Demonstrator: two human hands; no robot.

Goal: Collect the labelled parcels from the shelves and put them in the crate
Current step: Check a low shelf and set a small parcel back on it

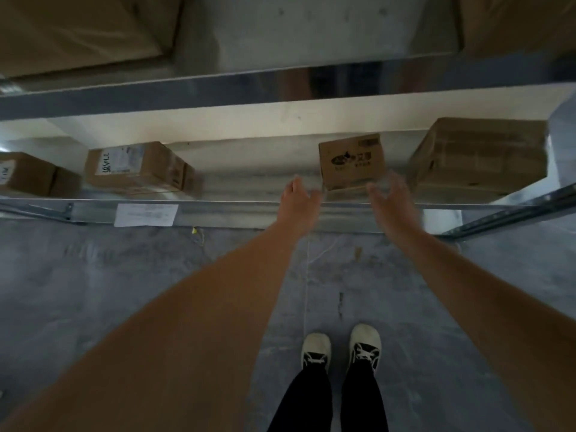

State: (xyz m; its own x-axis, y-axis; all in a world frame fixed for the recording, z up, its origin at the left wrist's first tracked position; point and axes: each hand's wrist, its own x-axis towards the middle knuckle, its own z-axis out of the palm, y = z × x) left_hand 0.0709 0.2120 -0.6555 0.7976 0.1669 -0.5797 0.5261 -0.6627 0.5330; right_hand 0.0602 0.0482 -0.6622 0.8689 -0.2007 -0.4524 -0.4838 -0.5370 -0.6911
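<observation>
A small brown cardboard parcel (351, 162) with dark print on its front stands on the low metal shelf (249, 210). My left hand (297, 202) reaches toward its lower left corner with fingers spread, close to the parcel and holding nothing. My right hand (389, 198) is stretched out at its lower right side, fingers straight, also holding nothing. Farther left on the shelf sits a labelled parcel (137, 168) with handwriting on a white label. No crate is in view.
A large taped box (480, 157) stands right of the small parcel. Another labelled box (28, 174) is at the far left. A white paper tag (146, 215) hangs on the shelf edge. An upper shelf beam (218, 88) runs overhead. My shoes (341, 347) stand on grey concrete floor.
</observation>
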